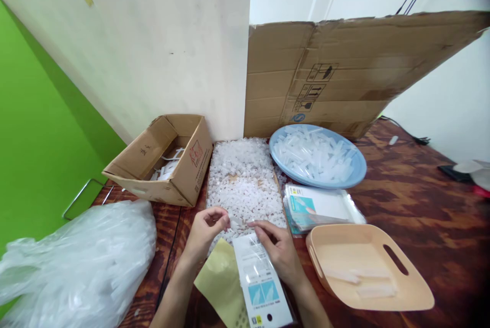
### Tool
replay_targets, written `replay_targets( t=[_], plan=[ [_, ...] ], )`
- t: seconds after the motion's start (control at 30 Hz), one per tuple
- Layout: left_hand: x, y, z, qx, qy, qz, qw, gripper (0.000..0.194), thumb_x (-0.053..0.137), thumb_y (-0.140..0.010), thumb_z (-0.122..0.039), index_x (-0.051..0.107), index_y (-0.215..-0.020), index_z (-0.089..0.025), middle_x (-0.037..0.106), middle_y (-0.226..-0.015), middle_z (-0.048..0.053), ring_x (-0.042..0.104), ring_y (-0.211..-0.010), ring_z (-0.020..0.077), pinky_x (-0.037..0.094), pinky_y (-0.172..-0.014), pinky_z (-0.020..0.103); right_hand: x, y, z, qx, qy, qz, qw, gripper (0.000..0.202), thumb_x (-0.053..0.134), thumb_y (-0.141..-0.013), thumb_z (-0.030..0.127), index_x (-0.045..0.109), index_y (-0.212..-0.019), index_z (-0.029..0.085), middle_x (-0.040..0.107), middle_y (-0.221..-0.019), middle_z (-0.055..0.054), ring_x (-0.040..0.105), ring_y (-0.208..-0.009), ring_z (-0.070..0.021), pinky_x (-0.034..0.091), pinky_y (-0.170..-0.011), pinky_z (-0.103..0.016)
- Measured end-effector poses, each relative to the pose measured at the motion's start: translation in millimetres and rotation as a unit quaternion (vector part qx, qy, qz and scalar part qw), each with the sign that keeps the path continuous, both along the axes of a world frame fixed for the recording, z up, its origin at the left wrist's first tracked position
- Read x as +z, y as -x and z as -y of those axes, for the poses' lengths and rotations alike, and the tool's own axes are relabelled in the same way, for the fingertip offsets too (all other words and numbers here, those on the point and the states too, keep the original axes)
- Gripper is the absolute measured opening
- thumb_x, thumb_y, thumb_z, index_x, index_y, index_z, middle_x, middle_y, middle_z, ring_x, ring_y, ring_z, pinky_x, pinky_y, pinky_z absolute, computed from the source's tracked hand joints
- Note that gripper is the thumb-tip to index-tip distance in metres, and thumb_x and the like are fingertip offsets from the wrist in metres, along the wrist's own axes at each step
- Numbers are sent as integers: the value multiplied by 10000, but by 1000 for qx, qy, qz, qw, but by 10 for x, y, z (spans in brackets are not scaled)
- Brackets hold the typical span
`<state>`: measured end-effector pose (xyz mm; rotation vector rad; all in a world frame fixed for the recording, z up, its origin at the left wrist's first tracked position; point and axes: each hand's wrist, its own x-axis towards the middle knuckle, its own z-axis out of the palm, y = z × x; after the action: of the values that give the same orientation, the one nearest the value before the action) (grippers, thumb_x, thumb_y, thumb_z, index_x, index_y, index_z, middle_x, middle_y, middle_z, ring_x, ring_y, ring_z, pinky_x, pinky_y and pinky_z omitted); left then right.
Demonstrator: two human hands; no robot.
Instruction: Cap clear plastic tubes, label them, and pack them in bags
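My left hand [206, 230] is closed, thumb and fingertips pinched together on a small translucent piece [234, 222]. My right hand [278, 247] has its fingers curled at the upper end of a white printed packet [257, 272] with blue pictures and a black round mark. Its index fingertip reaches toward the translucent piece; whether it touches it I cannot tell. A yellow sheet [219, 277] with rows of dots near its lower edge lies partly under the packet. Beyond both hands a tray of small white translucent pieces [245, 193] spreads out.
An open cardboard box [156, 185] stands back left, a clear plastic bag [88, 261] in front of it. At right are a blue basin [362, 167] of translucent strips, stacked packets [325, 205] and a beige tray [411, 287] with a few strips. Boards [172, 52] rise behind.
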<state>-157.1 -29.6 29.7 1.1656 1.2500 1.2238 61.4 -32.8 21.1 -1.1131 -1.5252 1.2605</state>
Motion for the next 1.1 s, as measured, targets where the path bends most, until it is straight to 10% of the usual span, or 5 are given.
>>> replay_targets(
  t=[0.3, 0.47, 0.67, 0.83, 1.1],
  plan=[
    [212, 306, 2, 133, -38, 61, 988, 247, 796, -789, -398, 732, -813, -161, 667, -667, 13, 590, -613, 140, 483, -606, 243, 2, -143, 6, -63, 59, -78, 993, 328, 675, -930, 474, 804, -1040, 193, 710, -760, -42, 598, -638, -179, 441, -542, -254],
    [830, 634, -6, 203, -132, -122, 963, 195, 767, -821, -374, 738, -831, -181, 709, -726, 14, 643, -658, 166, 528, -642, 262, 56, -221, -14, -78, 83, -92, 989, 364, 711, -888, 507, 797, -1033, 184, 687, -718, -42, 571, -596, -179, 418, -501, -260],
    [1507, 1282, -415, 305, -117, -432, 840, 270, 708, -801, -404, 797, -919, -178, 788, -874, 61, 735, -803, 242, 554, -741, 302, 74, -252, 2, -92, 98, -100, 986, 381, 732, -863, 523, 786, -1019, 180, 716, -739, -55, 587, -581, -188, 431, -482, -267],
    [1533, 1773, -760, 174, 49, -634, 752, 299, 613, -799, -329, 816, -947, -168, 803, -949, 147, 736, -825, 340, 499, -653, 354, 53, -269, 15, -101, 75, -81, 989, 392, 726, -864, 540, 794, -998, 178, 743, -788, -78, 625, -631, -213, 467, -511, -279],
    [1395, 1896, -900, 108, -40, -648, 753, 348, 531, -689, -157, 800, -898, -231, 754, -1162, 71, 694, -997, 258, 514, -821, 297, -71, -335, 4, -100, 70, -59, 991, 412, 695, -891, 555, 789, -1035, 181, 740, -801, -89, 672, -714, -251, 488, -530, -284]
  ],
)
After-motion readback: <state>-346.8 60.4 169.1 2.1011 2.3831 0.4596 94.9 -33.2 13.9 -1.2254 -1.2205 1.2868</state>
